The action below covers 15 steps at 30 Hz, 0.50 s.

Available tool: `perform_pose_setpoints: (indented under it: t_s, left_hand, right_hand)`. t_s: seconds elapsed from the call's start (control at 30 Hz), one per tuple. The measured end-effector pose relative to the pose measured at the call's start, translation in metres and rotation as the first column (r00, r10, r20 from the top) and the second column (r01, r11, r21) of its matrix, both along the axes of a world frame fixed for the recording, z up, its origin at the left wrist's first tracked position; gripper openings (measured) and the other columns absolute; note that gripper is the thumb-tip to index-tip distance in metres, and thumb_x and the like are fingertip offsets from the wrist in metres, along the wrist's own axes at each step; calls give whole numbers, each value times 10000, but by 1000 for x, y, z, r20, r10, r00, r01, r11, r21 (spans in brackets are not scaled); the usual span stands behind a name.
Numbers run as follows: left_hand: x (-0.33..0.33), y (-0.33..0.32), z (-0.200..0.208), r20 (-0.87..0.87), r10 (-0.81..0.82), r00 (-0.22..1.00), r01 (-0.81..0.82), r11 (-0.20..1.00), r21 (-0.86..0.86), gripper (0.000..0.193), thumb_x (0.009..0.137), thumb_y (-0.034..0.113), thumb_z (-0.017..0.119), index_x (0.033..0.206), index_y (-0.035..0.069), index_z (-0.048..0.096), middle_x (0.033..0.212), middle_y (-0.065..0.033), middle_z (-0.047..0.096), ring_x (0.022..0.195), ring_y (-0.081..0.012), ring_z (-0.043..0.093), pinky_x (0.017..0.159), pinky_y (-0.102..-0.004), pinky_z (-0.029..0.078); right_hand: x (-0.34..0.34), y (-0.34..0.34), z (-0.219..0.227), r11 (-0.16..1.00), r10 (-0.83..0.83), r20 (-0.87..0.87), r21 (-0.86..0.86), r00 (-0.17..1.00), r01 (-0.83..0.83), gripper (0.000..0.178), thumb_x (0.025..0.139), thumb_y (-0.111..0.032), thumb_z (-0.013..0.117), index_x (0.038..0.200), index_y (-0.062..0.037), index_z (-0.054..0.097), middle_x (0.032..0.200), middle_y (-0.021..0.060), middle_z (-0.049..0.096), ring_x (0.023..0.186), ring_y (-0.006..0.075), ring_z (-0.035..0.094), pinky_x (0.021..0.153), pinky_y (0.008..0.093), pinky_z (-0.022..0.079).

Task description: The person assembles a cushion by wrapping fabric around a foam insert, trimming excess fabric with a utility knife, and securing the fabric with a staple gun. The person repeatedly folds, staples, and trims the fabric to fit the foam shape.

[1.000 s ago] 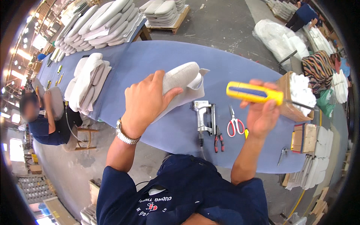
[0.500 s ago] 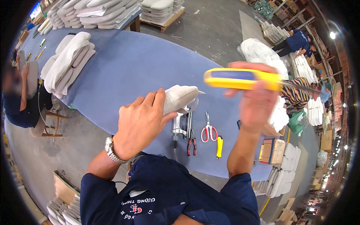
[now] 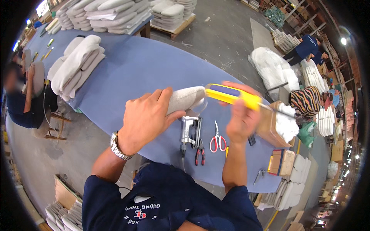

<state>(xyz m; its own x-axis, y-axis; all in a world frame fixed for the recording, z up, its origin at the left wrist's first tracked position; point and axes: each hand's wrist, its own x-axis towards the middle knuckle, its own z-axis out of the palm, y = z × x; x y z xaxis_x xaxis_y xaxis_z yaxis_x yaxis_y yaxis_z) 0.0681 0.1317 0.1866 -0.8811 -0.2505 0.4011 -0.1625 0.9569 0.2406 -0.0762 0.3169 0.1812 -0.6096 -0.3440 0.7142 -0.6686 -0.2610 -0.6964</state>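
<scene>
My left hand [image 3: 145,117] is closed around a grey fabric-covered cushion [image 3: 187,99], held above the blue table with its narrow end to the right. In my right hand [image 3: 241,121], slightly blurred, is a screwdriver [image 3: 231,94] with a yellow and blue handle. Its butt end is at the cushion's tip, while the shaft points away to the right. A pale loose strip hangs under that tip. Below lie a silver staple gun [image 3: 188,133] with a hose, red-handled pliers [image 3: 199,154] and red-and-white scissors [image 3: 217,140]. My right forearm mostly covers a yellow cutter [image 3: 227,150].
Covered cushions [image 3: 79,69] are piled on the table's left side, larger stacks [image 3: 111,13] at the back. A cardboard box [image 3: 268,125] of white stuffing stands right, near a small wooden box [image 3: 283,161]. A co-worker [image 3: 21,96] sits at the left edge.
My right hand has brought the screwdriver left and slightly down, so its handle end now meets the cushion's tip. My left hand keeps its hold, and the view has shifted slightly.
</scene>
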Motion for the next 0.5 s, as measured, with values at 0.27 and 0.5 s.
perform_pose_setpoints:
  t_s: [0.27,0.5]
  left_hand:
    - [-8,-15,-2,-84,-34,996,31,999,-42,571,843,546,793,1131,65,686,846,-91,736,710,-291,735,564,-401,549]
    - [-46,-78,18,119,32,992,-23,997,-74,683,907,706,633,1071,54,749,792,-164,745,748,-361,741,637,-456,580]
  right_hand:
    - [-15,-14,-51,993,47,13,109,999,-48,317,1079,-289,588,1231,-11,590,1156,165,714,850,193,705,762,314,573]
    - [-52,68,-212,906,-316,634,422,706,26,290,1031,-303,690,1115,-36,615,851,0,590,726,82,555,583,275,467]
